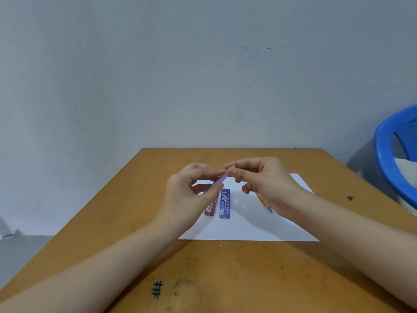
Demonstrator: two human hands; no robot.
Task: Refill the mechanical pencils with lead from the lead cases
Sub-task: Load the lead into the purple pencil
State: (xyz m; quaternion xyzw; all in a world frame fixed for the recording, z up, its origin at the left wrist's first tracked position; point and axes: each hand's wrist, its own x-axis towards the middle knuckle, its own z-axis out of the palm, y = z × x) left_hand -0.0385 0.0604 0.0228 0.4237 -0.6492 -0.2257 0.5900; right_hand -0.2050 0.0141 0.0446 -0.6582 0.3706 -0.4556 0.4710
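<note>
My left hand (191, 190) grips a purple mechanical pencil (217, 181) by its barrel, above the white paper (248, 224). My right hand (261, 179) pinches the pencil's upper end between thumb and forefinger. Below the hands, a blue lead case (225, 203) lies flat on the paper. A red lead case (209, 209) lies just left of it, partly hidden by my left hand. An orange mechanical pencil (264, 202) lies on the paper under my right hand, only its lower part showing.
The paper lies on a brown wooden table (225, 274) pushed against a grey wall. A blue plastic chair (392, 154) stands off the table's right side. A hash mark is drawn on the near tabletop.
</note>
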